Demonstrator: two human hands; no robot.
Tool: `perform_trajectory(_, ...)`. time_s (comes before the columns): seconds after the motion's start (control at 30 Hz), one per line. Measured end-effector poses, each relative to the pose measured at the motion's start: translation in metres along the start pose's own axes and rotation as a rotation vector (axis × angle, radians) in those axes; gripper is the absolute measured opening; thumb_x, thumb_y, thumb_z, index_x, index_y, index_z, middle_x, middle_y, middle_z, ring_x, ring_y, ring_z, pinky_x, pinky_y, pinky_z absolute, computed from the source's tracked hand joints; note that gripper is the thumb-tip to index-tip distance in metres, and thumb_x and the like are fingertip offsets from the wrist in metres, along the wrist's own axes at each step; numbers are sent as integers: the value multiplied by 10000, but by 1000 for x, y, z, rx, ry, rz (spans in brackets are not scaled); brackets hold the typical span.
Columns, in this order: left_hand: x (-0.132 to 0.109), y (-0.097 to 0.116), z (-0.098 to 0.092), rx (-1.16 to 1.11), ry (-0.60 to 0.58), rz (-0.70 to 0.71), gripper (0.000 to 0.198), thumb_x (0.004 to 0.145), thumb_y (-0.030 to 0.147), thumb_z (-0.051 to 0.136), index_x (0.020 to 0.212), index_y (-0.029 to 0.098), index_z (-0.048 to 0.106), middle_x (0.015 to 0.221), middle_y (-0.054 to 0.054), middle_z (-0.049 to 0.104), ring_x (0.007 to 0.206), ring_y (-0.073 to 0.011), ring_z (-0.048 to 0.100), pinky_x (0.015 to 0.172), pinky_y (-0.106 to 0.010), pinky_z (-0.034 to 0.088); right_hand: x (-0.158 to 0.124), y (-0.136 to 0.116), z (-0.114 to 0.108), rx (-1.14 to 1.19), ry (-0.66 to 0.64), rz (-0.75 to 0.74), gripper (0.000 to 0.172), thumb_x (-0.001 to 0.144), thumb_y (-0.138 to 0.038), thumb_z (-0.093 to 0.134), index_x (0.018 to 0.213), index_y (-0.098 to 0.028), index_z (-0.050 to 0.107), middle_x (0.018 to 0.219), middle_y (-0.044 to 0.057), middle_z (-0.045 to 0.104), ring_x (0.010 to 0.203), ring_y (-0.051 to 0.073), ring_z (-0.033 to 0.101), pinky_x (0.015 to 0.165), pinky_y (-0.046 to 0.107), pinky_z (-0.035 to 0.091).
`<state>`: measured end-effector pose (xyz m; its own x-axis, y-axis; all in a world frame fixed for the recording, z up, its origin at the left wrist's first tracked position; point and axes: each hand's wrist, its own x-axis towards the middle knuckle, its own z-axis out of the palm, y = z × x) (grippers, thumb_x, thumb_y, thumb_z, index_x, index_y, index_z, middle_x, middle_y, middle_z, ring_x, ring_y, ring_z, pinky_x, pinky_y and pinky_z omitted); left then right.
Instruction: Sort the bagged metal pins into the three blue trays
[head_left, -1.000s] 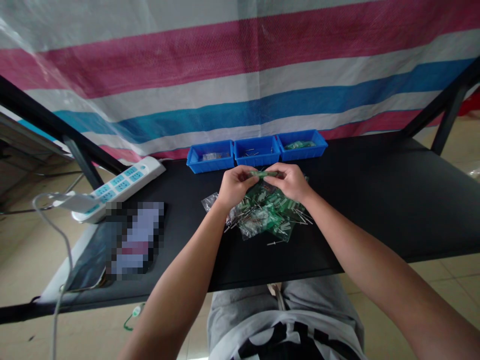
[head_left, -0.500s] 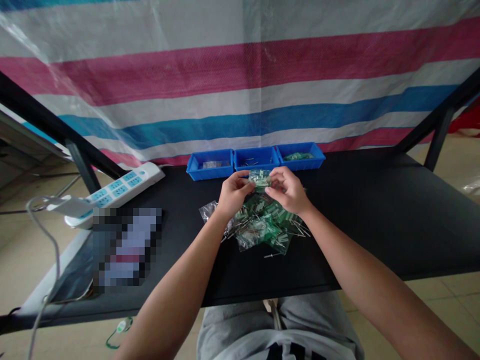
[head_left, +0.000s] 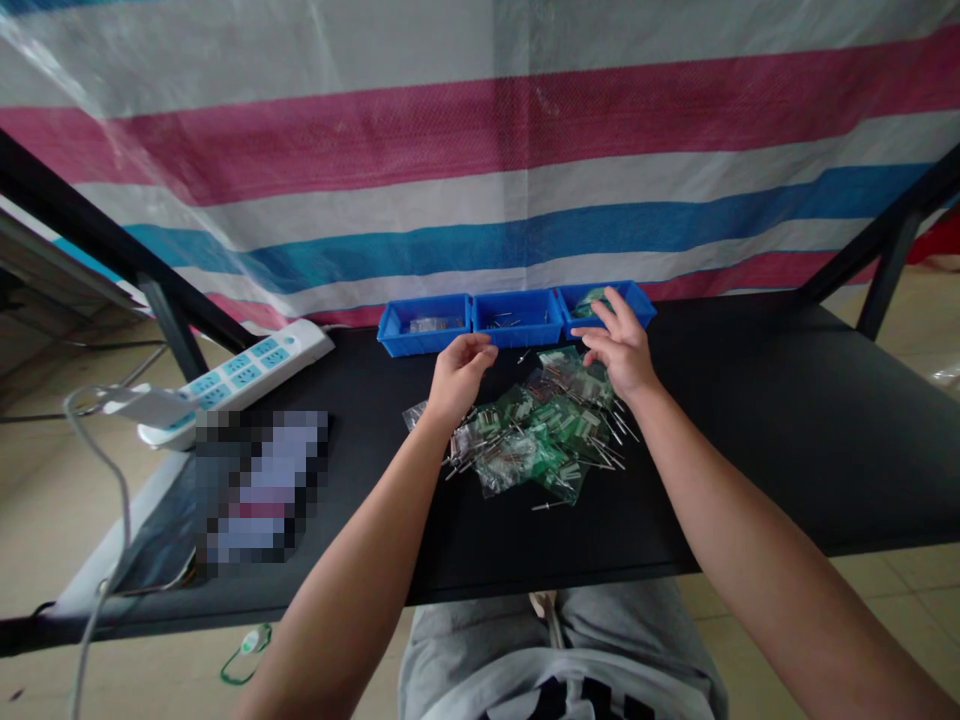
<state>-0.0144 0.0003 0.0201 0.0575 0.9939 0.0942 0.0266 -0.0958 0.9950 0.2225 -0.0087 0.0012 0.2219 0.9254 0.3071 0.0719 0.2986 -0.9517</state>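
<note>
My left hand [head_left: 459, 378] is closed, thumb and fingers pressed together, with nothing visible in it, above the left back part of a pile of clear and green bags [head_left: 536, 440]. My right hand [head_left: 624, 350] has its fingers spread and holds nothing; its fingertips are over the front of the right blue bin [head_left: 643, 308], which has green bags [head_left: 592, 303] inside. Thin metal pins [head_left: 615, 425] stick out around the pile. The middle blue bin [head_left: 517, 330] holds a few small metal pieces, and the left blue bin [head_left: 425, 340] contains clear bags.
On the left of the black table [head_left: 772, 430] lie a white power strip [head_left: 244, 375] with a plugged-in adapter and cable, and a blurred flat object [head_left: 262, 490]. A loose pin [head_left: 550, 506] lies in front of the pile. Behind the bins hangs a striped sheet [head_left: 420, 150].
The small green bag that both hands held is out of them. My right hand has moved right and opened near the right bin. My left hand has closed and stayed near its place.
</note>
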Motion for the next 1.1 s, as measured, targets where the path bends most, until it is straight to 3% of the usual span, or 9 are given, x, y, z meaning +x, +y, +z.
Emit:
perform_trajectory(0.07,1,0,0,35,-4,2,320,650,357,689,894,160,626,732,-4,641,651,-123,570,567,-224,407,1,-1,-3,23,0,61,783,663,-304,636,1402,-296,379,1492,142,385,958,272,664,462,251,485)
perform_trajectory(0.17,3,-4,-2,86,-5,18,300,670,343,667,904,158,629,740,-6,641,647,-121,564,588,-231,415,0,-3,-1,18,57,106,680,657,-306,646,1314,-235,487,1435,163,451,889,267,682,438,253,478)
perform_trajectory(0.37,1,-6,-7,432,20,170,229,754,310,588,911,160,658,761,-20,672,667,-142,585,659,-260,449,-2,-6,8,-47,79,110,420,646,-315,652,1036,-163,615,1075,130,667,639,175,655,410,233,428)
perform_trajectory(0.5,-5,-4,-5,775,-100,297,220,786,261,540,924,171,686,787,-34,696,693,-166,608,708,-281,468,-12,-9,16,-284,-9,-57,257,713,-327,618,906,-163,656,805,62,698,630,163,632,588,296,515)
perform_trajectory(0.63,-8,-6,-2,912,-242,378,252,800,242,509,935,175,712,879,-63,708,774,-188,628,756,-293,474,-22,-14,25,-608,-177,-294,124,740,-224,591,797,-180,692,748,54,716,711,194,652,716,326,510)
perform_trajectory(0.73,-8,-8,-2,960,-318,427,240,804,297,529,840,194,742,848,-72,698,808,-208,626,786,-312,474,-24,-15,28,-690,-232,-373,117,739,-185,589,772,-185,702,767,67,728,743,217,655,741,343,501)
perform_trajectory(0.9,-6,-8,-3,911,-360,407,154,736,300,610,698,214,732,794,-58,682,772,-211,615,759,-321,462,-23,-12,28,-707,-242,-353,123,752,-181,588,784,-194,706,779,60,729,732,212,646,721,339,489)
perform_trajectory(1.1,-10,1,0,675,-291,312,149,793,268,564,762,185,684,704,-19,653,638,-150,557,631,-260,404,-28,-18,32,-657,-344,-389,105,800,-251,609,810,-195,697,807,63,716,779,208,620,738,326,451)
